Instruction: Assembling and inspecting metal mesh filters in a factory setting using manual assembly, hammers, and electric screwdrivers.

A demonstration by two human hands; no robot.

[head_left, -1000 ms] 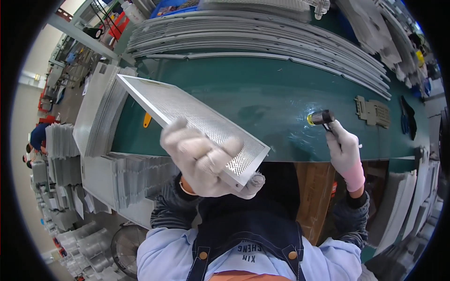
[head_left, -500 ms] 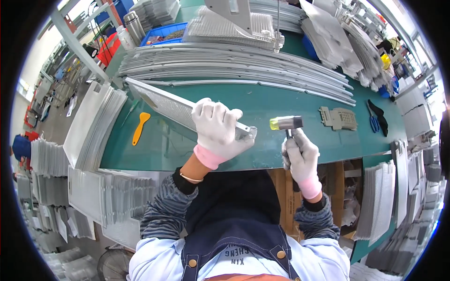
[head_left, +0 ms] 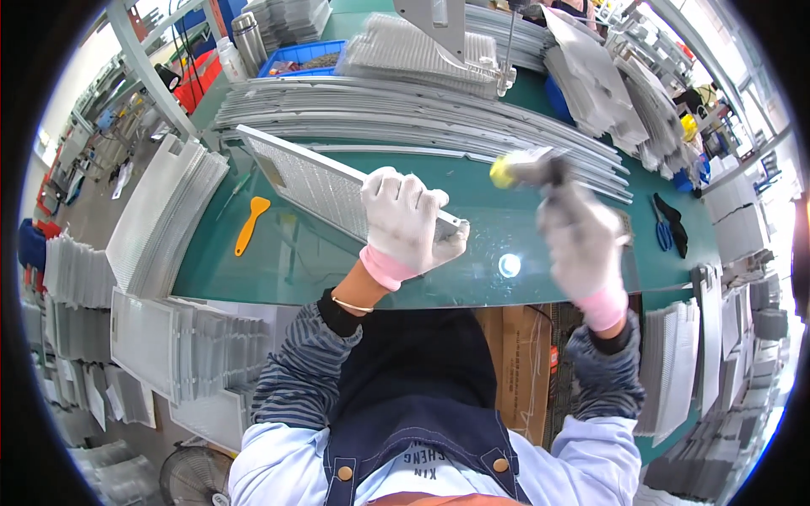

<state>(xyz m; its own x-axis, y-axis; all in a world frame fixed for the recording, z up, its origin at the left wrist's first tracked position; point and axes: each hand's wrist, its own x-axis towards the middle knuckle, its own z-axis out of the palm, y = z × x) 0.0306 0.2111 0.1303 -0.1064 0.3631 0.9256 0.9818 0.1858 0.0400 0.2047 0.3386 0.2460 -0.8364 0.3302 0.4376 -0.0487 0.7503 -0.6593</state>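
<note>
My gloved left hand (head_left: 398,221) grips the near right end of a framed mesh panel (head_left: 316,192), which stands tilted on its edge over the green table (head_left: 337,278). The panel's far end points up and left. In my gloved right hand (head_left: 582,249) is a mallet (head_left: 540,171), raised to the right of the panel's end and apart from it. Its yellow-green face points left; hand and mallet are smeared by motion. An orange scraper (head_left: 251,226) lies left of the panel.
Long metal strips (head_left: 405,114) lie stacked across the table's far side. A stack of mesh panels (head_left: 160,223) stands at the left edge. Pliers with blue handles (head_left: 662,228) lie at the right beside a black object. Behind are a blue tray (head_left: 268,66) and a thermos (head_left: 247,42).
My right hand has swung the mallet up and to the right. My left hand and the panel have shifted slightly right, still together. The grey plastic part at the right is now mostly hidden.
</note>
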